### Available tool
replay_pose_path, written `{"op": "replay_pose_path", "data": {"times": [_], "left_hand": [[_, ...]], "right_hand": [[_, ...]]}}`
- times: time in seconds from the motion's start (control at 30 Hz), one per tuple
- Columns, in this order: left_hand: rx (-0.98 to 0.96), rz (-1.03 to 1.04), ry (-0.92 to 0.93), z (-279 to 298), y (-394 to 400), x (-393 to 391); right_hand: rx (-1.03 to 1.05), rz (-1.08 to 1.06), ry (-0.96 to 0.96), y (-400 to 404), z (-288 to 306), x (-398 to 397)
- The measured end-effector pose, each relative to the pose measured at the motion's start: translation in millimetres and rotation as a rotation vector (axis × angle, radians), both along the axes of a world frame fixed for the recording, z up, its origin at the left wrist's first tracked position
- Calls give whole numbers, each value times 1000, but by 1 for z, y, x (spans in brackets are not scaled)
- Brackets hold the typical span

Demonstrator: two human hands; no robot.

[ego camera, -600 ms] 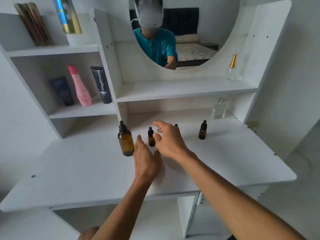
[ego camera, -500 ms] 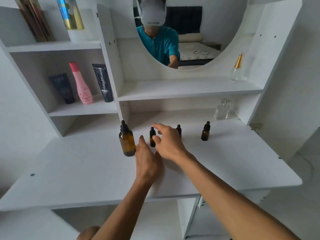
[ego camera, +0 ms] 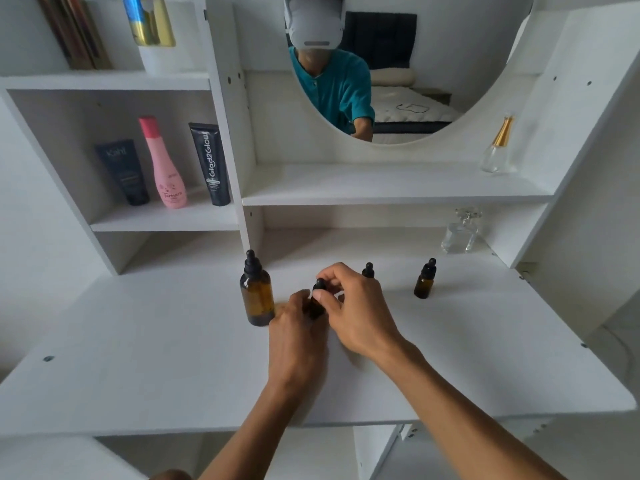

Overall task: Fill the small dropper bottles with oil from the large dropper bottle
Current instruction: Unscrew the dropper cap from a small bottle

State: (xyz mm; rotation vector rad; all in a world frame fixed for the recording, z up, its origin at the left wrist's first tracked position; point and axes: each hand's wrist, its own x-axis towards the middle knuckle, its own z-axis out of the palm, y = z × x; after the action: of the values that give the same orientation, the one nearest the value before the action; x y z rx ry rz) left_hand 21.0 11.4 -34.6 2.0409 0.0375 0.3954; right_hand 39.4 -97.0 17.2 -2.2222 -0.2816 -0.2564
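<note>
Head view: both hands [ego camera: 332,317] grip one small dropper bottle [ego camera: 317,299].

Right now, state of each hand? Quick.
Left hand: holds the body of the small dropper bottle.
Right hand: pinches that bottle's black dropper cap with fingertips.

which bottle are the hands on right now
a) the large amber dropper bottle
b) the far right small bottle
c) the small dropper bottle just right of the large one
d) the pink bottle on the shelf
c: both hands, left hand and right hand, grip the small dropper bottle beside the large dropper bottle.
</note>
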Motion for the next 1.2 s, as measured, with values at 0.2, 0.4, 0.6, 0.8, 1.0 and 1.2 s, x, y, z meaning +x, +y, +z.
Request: {"op": "replay_pose_path", "data": {"times": [0.2, 0.4, 0.6, 0.8, 1.0, 1.2], "left_hand": [[-13, -23, -26, -11, 1, 1], [51, 9, -54, -11, 5, 5], [89, 17, -68, -13, 7, 7], [37, -1, -68, -16, 8, 5], [33, 6, -73, -9, 9, 2], [52, -5, -81, -6, 9, -1]], "right_hand": [[20, 2, 20, -5, 1, -5], [-4, 14, 31, -4, 1, -4], [4, 3, 2, 0, 3, -2], [-27, 3, -8, -1, 3, -4], [-89, 26, -3, -1, 5, -2], [-116, 71, 35, -4, 9, -4]]}}
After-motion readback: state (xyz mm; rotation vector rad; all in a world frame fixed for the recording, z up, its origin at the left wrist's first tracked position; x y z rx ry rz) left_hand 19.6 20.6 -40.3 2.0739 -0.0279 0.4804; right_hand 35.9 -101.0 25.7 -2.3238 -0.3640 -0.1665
